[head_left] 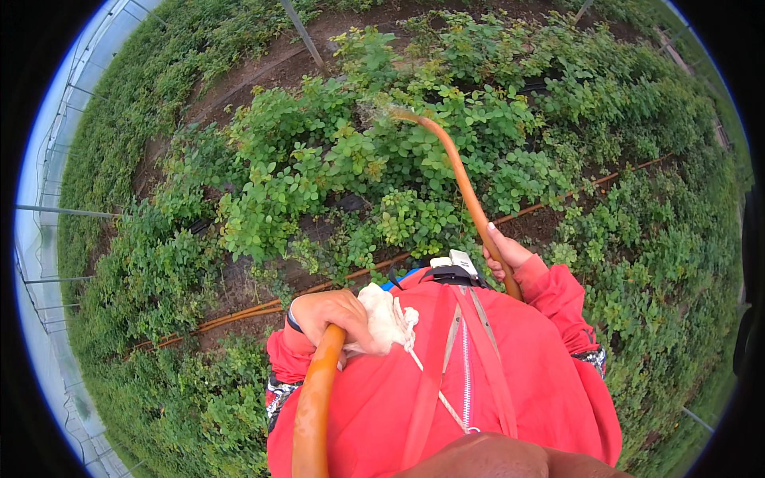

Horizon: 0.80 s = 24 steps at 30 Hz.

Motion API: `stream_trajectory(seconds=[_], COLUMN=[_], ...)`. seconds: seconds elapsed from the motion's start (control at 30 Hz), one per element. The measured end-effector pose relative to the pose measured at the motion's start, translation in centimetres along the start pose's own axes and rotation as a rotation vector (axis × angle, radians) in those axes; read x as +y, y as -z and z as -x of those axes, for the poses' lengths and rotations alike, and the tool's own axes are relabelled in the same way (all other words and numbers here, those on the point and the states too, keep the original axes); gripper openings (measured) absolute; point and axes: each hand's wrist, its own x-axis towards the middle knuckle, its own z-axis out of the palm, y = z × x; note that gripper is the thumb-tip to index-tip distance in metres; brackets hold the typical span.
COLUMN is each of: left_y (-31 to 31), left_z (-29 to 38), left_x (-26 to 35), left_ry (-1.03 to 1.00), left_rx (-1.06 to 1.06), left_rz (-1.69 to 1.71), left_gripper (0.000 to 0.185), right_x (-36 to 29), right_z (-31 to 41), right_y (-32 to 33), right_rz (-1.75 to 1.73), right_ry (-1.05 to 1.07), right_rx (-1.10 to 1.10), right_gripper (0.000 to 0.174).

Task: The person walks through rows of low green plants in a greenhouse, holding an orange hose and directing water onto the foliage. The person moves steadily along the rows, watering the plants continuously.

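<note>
My right hand (508, 254) grips an orange hose (457, 164) near the waist. From there the hose arcs forward over the plants, and water (375, 112) sprays from its far end onto green leafy bushes (299, 161). At the left side of my red jacket (382, 406), my left hand (334, 319) is closed around another stretch of orange hose (315, 400), which runs down past the picture's bottom edge. A crumpled white cloth or glove (385, 316) sits against that hand, with a cord near it. Whether both stretches are one hose is hidden by my body.
More orange hose (239, 313) lies along the soil path between the plant rows. Metal posts (305, 39) rise among the bushes. Bare soil (239, 89) shows between rows at upper left. A translucent greenhouse wall (51, 251) with bars curves along the left.
</note>
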Motion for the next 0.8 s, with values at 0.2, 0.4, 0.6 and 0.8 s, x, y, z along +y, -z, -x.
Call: stream_trajectory(seconds=[0.2,0.4,0.6,0.8], left_y=[1.1,3.8,3.1,2.6], left_z=[-1.2,-11.3,-18.0,-19.7], left_x=[-1.8,7.0,9.2,9.2], left_ry=[-0.233,-0.216,-0.372,-0.337], left_rx=[0.295,0.114,-0.108,-0.157], left_rz=[0.489,-0.009,0.106,0.09], left_gripper=[0.068,0.059,0.05,0.042], right_x=[2.3,3.1,4.9,6.4], right_z=[1.8,4.1,6.4,9.3], right_y=[3.0,4.8,6.7,7.9], right_rz=[-0.155,-0.269,-0.427,-0.545], right_ry=[0.05,0.119,0.225,0.332], right_rx=[0.149,0.199,0.334,0.452], right_gripper=[0.067,0.065,0.065,0.064])
